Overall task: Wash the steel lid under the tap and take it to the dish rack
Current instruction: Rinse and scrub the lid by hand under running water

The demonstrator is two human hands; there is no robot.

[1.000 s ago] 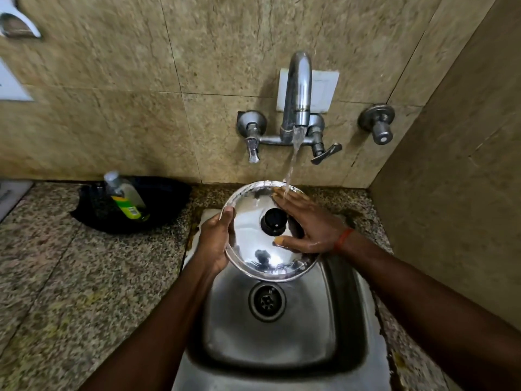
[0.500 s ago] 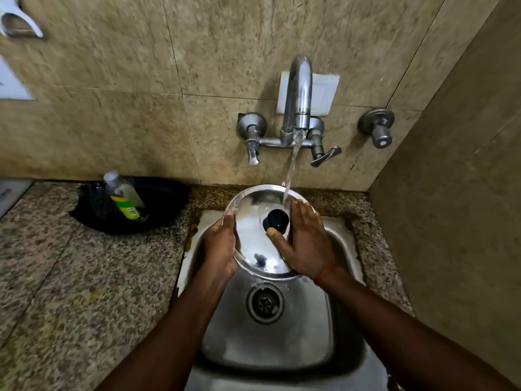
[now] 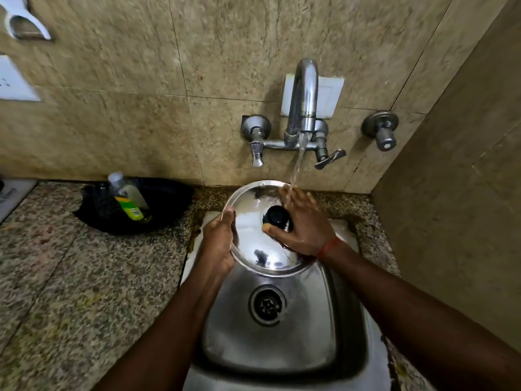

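Steel lid (image 3: 253, 244) is held tilted over the sink (image 3: 270, 351), under the running tap (image 3: 304, 103). Its left rim is gripped by the left hand (image 3: 218, 245), thumb on top. The right hand (image 3: 304, 228) is laid flat beside the black knob (image 3: 276, 215), fingers straight, nothing grasped. Bottle (image 3: 128, 200) is seen left on the counter.

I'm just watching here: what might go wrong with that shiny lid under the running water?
Two risks, I think. The round shiny steel lid is wet and only the left hand grips its rim, while the right hand lies flat beside the black knob; it may slip and clang into the steel sink. The water stream lands on the right hand's fingers near the lid's far edge, so it may splash onto the speckled granite counter.
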